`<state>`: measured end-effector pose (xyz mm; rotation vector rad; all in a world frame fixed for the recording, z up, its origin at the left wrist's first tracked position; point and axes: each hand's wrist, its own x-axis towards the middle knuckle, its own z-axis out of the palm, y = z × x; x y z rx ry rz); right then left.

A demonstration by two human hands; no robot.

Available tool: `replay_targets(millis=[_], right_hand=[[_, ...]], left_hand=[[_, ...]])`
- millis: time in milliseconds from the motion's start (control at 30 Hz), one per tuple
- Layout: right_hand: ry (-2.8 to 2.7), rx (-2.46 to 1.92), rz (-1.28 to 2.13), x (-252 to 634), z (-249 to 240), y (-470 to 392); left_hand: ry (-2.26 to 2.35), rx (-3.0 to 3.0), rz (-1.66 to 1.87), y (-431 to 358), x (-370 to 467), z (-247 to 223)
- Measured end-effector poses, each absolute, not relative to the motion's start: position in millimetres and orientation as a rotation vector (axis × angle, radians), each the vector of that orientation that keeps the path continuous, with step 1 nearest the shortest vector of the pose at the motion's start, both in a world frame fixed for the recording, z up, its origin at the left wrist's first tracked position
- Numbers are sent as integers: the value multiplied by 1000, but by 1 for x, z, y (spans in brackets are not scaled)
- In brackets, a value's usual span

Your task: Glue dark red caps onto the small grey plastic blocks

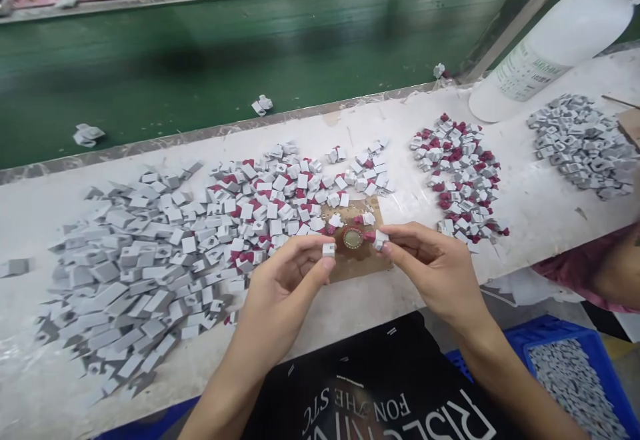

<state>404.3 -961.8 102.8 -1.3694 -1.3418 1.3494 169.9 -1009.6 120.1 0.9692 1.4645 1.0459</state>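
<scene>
My left hand (290, 287) pinches a small grey block (329, 250) between thumb and fingertips. Between the thumb and fingers of my right hand (440, 270) is a grey and dark red piece (380, 239), its red end pointing left. A small round dish (353, 238) with a beaded rim sits between both hands on a brown board (357, 267). Just behind the dish lie two loose grey and red pieces, one of them here (368, 219).
Grey blocks (120, 287) are heaped at the left, beside mixed grey-red pieces (273, 210). More mixed pieces (460, 173) and a grey pile (583, 140) lie right. A white bottle (550, 47) leans near a green belt (250, 47). A blue crate (600, 360) stands below, near a person's arm (617, 267).
</scene>
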Motion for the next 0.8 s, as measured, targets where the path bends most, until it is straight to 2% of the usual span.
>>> replay_targets(millis=[500,633,800], right_hand=[[-1648,-1343,1178,394,106,-962],[-1512,-1330,1265,394,110,-959],[-1121,-1187,1566,394,114,-946]], left_hand=[[1474,951,1065,-1001,173,114],[1474,971,1069,-996,173,112],[1360,988,1102,-982,178,121]])
